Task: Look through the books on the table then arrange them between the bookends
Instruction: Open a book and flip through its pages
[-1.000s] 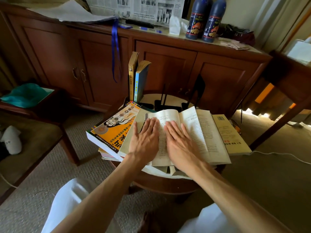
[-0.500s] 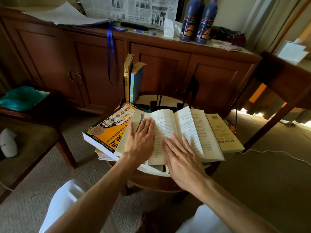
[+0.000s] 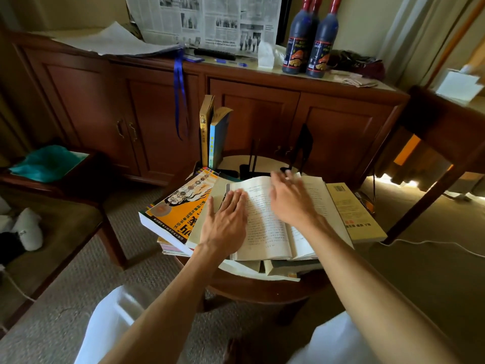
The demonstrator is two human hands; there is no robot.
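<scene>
The open book (image 3: pixel 265 219) lies face up on a pile of books on the round tabletop (image 3: pixel 262 292), its spine running away from the person. The left hand (image 3: pixel 227 222) rests flat, fingers straight, on the left page. The right hand (image 3: pixel 290 198), fingers spread and relaxed, lies over the gutter and right page, gripping nothing.

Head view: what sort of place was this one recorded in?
Probably a hotel room or furnished living room, not a workshop: a long wooden sideboard with panelled doors, carpeted floor, curtains by a window, and a small round table stacked with books.
</scene>
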